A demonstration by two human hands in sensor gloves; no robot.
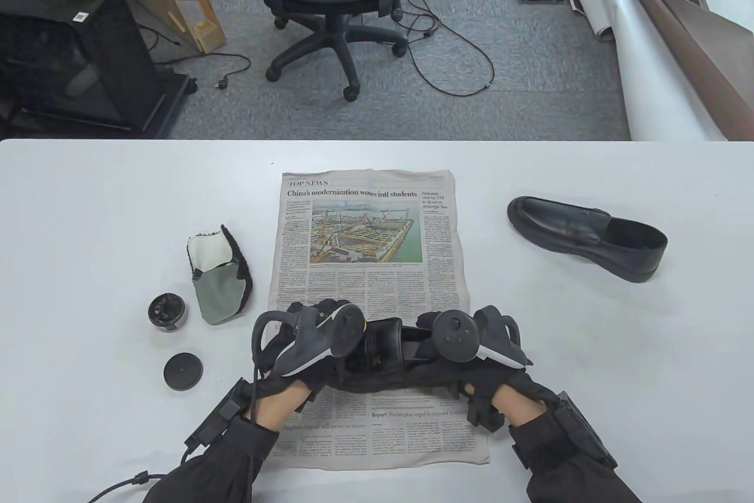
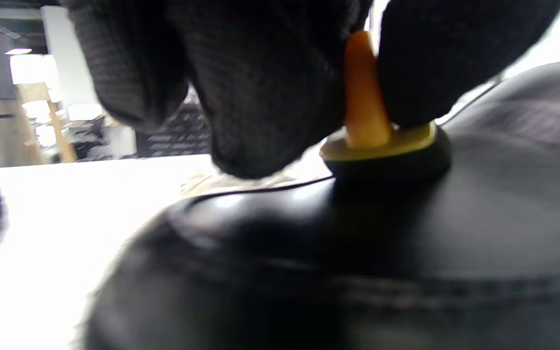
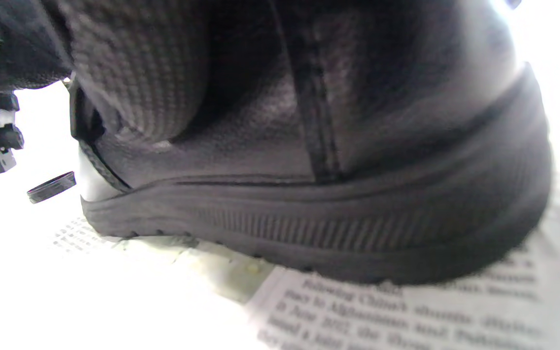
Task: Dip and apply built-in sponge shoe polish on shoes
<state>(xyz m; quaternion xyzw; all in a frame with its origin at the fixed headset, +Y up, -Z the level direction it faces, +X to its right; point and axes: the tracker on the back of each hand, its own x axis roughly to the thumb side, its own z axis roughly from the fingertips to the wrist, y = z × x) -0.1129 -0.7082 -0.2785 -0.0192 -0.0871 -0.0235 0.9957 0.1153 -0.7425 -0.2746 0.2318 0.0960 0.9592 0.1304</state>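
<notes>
Pinched between the gloved fingers (image 2: 270, 97) of the left hand (image 1: 306, 344) is the orange stem of a sponge applicator (image 2: 382, 146), whose round black pad presses down on the glossy upper of a black shoe (image 2: 309, 262). That shoe (image 1: 383, 350) stands on a newspaper (image 1: 365, 232) spread in the middle of the white table (image 1: 88, 202), near the table's front edge. From the other side the right hand (image 1: 465, 344) grips the shoe; the right wrist view shows a gloved finger (image 3: 139, 73) curled against the shoe's side above its ribbed sole (image 3: 333, 233), which rests on the printed page.

On the table left of the newspaper sits an open round polish tin (image 1: 168, 310), with its flat black lid (image 1: 183, 371) lying separately just in front of it, toward the front edge. Just beside the tin, between it and the newspaper, lies a polishing mitt (image 1: 219, 273) with white, grey-green and dark fuzzy parts. A second black loafer (image 1: 586, 238) lies well apart toward the table's right edge, its toe pointing left.
</notes>
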